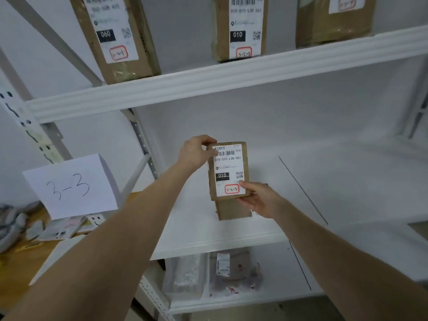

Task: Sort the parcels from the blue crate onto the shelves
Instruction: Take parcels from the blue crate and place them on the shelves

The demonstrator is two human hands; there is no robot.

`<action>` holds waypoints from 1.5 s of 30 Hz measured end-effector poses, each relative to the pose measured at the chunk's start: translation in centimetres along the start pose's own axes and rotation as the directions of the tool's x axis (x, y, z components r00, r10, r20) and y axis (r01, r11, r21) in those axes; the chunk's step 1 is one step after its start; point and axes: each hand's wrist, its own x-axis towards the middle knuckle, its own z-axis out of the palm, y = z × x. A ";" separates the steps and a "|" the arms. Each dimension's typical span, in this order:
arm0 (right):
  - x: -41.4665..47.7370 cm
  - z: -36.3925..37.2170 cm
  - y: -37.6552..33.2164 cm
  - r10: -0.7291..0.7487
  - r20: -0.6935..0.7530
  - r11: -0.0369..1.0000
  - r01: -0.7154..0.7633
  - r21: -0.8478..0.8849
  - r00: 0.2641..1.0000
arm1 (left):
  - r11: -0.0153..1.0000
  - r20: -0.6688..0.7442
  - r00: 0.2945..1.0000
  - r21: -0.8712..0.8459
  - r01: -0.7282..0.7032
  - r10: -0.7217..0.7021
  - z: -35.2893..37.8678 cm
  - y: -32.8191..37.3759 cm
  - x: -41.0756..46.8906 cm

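Holding one brown cardboard parcel (229, 172) in both hands over the white middle shelf (335, 177), about midway along its width. Gripping with the left hand (196, 154) at the far left corner, fingers curled over the top edge, thumb on the label. Gripping with the right hand (257, 198) at the near right corner, thumb pressed on the label face, fingers wrapped beneath. Upright and leaning slightly, label toward the camera: 010-010-L30-551, a black 010 box, a QR code, a red-framed handwritten tag at the bottom. Lower end close to the shelf board; touching or not, cannot tell. To the right on the same board, a thin dark line (303, 191) running near to far.

On the upper shelf (208, 82), three more brown boxes standing on end, well apart: at the left the 060 parcel (115, 42), in the middle the 010 parcel (240, 28), at the right a third parcel (333, 22) with only part of its label in view. Beside the left upright, a white sheet (71, 186) handwritten 3-3. Below it, a wooden surface (18, 262) with a white power strip (96, 220) and grey clutter. On the lower shelf (231, 304), clear plastic bags (227, 272) with blurred contents.
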 end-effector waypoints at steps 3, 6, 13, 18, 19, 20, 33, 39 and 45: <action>-1.0 1.5 -0.3 -0.069 0.004 0.997 0.069 -0.034 0.998 | 0.998 0.000 0.998 -0.025 -0.057 0.057 -1.9 0.3 -0.1; -2.4 2.8 -1.4 -0.111 0.020 0.994 0.112 -0.011 0.994 | 0.992 -0.020 0.993 -0.041 -0.118 0.117 -3.7 1.5 -0.3; -7.2 4.9 -4.7 -0.179 0.046 0.984 0.179 0.008 0.983 | 0.979 -0.131 0.971 -0.019 -0.203 0.198 -7.4 6.6 -2.2; -11.3 6.4 -8.2 -0.293 0.046 0.955 0.295 -0.020 0.955 | 0.957 -0.243 0.928 0.005 -0.290 0.282 -10.6 11.9 -4.6; -12.0 6.8 -8.9 -0.317 0.045 0.948 0.319 -0.022 0.947 | 0.953 -0.258 0.920 0.008 -0.304 0.296 -11.3 12.9 -5.0; -12.6 7.2 -9.6 -0.341 0.046 0.939 0.343 -0.025 0.939 | 0.949 -0.270 0.913 0.011 -0.314 0.306 -12.1 13.9 -5.3; -14.2 16.1 -19.7 -0.653 0.018 0.738 0.642 -0.206 0.757 | 0.913 -0.426 0.818 0.051 -0.404 0.386 -22.4 20.0 -1.7; -10.3 18.9 -22.2 -0.782 0.017 0.454 0.589 -0.669 0.623 | 0.927 -0.473 0.806 0.070 -0.367 0.355 -24.2 18.3 2.1; -6.9 20.3 -22.7 -0.772 0.081 0.175 0.333 -0.927 0.631 | 0.943 -0.474 0.821 0.067 -0.326 0.318 -24.1 16.4 5.1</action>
